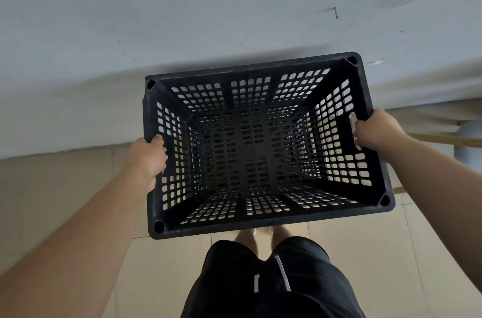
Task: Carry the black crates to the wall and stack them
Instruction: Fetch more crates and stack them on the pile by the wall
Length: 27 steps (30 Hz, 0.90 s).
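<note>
Black crate [260,145] held above the floor [391,252], far rim near the wall [182,5]
Left hand [150,158] and right hand [375,130] clamp its short sides; if lowered tilted, the rim could knock the wall; the grip might slip.

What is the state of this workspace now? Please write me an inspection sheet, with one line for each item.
Surface: beige tiled floor.
Job's things: one black crate, empty, open side up, held by both ends close to the wall; whether another crate is under it cannot be told.
Clutter: a wooden stick and a pale rounded object at the right edge.
Grips: left grip curled round the crate's left rim; right grip curled through the right handle slot.
Cables: nothing seen.
Surroundings: the wall is pale with small marks; the person's black shorts show below the crate.
</note>
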### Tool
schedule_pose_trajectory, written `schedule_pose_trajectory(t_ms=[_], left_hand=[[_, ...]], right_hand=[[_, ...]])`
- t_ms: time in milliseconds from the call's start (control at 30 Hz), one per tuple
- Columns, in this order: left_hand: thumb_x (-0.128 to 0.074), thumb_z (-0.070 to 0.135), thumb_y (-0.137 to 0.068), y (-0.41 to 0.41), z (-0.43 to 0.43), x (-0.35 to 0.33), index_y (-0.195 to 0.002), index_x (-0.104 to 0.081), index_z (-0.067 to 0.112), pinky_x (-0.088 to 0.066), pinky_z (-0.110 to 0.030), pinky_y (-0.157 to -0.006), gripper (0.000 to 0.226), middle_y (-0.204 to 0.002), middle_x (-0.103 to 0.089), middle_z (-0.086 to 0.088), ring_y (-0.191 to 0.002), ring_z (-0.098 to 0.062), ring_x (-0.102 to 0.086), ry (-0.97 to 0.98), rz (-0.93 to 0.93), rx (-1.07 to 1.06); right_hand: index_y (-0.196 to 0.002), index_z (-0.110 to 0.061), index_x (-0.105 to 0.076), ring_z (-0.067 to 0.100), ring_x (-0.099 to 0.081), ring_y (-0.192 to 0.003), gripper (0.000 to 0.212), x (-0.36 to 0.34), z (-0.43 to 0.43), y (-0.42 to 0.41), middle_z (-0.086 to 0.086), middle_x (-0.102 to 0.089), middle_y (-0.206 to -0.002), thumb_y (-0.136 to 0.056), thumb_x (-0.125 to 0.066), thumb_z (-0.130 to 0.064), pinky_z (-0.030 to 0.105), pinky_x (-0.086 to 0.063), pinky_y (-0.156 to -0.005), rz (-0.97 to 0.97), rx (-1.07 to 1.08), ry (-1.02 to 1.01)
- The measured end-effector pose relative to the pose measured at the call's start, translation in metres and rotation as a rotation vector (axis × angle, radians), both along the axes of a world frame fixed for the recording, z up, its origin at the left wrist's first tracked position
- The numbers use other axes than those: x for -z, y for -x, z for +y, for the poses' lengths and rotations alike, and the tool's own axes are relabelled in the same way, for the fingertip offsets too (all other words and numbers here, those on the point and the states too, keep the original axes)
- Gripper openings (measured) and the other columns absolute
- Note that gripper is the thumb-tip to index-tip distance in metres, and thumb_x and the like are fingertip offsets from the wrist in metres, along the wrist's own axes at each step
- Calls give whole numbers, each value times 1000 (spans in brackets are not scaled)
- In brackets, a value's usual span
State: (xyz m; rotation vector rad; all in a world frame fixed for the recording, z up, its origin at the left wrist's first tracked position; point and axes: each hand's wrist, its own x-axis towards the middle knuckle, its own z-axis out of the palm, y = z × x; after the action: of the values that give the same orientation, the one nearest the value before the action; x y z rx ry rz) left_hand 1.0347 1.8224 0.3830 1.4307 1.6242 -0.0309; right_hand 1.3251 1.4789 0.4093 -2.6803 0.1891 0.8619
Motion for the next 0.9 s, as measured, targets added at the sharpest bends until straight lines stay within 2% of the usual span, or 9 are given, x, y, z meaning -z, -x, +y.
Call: schedule_pose_trajectory(t_ms=[67, 167, 300, 433, 533, 667, 767, 900], left_hand=[[-50, 36, -106, 7, -6, 6, -113, -63, 7, -50, -36, -74, 33, -84, -59, -2, -68, -14, -55, -22, -47, -33], [-49, 38, -106, 13, -12, 10, -99, -60, 12, -49, -37, -75, 29, -81, -59, -1, -71, -16, -55, -40, -58, -48], [-47, 38, -106, 5, -4, 4, -104, -62, 8, -52, -41, -76, 34, -82, -61, -2, -70, -18, -57, -87, -13, 9], [-47, 48, -101, 3, 8, 3, -108, -64, 6, -57, -51, -85, 46, -84, -66, -2, -77, -24, -61, -151, 28, 56], [-46, 50, -99, 7, 2, 7, -104, -64, 9, -58, -51, -80, 45, -84, -67, -2, -76, -24, -62, -169, 37, 46], [-48, 38, -106, 9, -5, 8, -101, -60, 10, -49, -33, -61, 31, -82, -62, -3, -66, -17, -57, -125, -10, 27], [-49, 38, -106, 8, -5, 10, -101, -60, 11, -50, -37, -66, 30, -82, -62, -2, -68, -18, -58, -139, -36, 12], [-48, 38, -106, 13, -10, 12, -95, -59, 11, -46, -33, -57, 30, -75, -58, -1, -58, -17, -51, -128, -38, -4]], right_hand=[[-118, 3, -57, 40, -70, -91, 47, -6, 4, 1, 24, -70, -105, -99, -54, -40, 47, -60, -80, -9, -29, 12], [-128, 5, -50, 37, -58, -89, 39, -18, 14, 5, 22, -61, -106, -103, -50, -25, 39, -47, -73, -35, -61, 65], [-133, 4, -42, 40, -54, -93, 40, -16, 10, 11, 30, -59, -122, -107, -44, -26, 40, -41, -73, -77, -84, 38], [-131, 4, -40, 38, -56, -90, 39, -12, 8, 16, 24, -58, -110, -108, -43, -28, 40, -44, -70, -42, -68, 11], [-129, 2, -44, 39, -62, -93, 39, -11, 8, 12, 22, -62, -111, -106, -47, -28, 37, -46, -67, -42, -55, -4], [-127, 3, -41, 38, -53, -88, 32, -13, 6, 12, 20, -53, -102, -106, -43, -21, 41, -42, -72, -86, -107, 6], [-129, 4, -40, 36, -50, -89, 34, -14, 6, 6, 20, -51, -103, -107, -45, -22, 40, -41, -74, -58, -128, 13], [-127, 2, -42, 37, -52, -89, 32, -13, 2, 7, 20, -53, -104, -106, -44, -23, 39, -41, -73, -82, -107, -5]])
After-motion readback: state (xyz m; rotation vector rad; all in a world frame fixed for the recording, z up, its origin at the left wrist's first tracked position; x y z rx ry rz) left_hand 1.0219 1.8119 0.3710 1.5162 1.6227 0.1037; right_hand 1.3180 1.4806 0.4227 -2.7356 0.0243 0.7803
